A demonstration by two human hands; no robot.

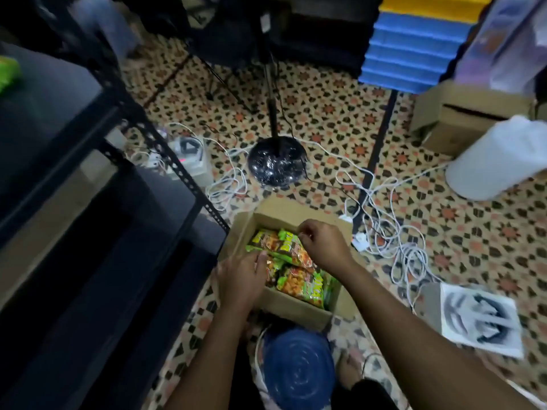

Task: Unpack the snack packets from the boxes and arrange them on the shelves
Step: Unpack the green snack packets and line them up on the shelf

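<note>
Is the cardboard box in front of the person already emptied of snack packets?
No, the open cardboard box on the floor holds several green and orange snack packets, and both hands reach into it.

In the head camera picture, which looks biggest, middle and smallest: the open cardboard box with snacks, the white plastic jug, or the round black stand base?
1. Open cardboard box holding green and orange snack packets: largest, though it sits nearest the camera.
2. White plastic jug lying on the patterned floor: partly cut off by the edge, so its rank is unsure.
3. Round black stand base: smallest.

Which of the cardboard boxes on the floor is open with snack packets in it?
The cardboard box under both hands, beside the dark shelf; green-orange snack packets fill it. The far-right box shows no packets.
</note>
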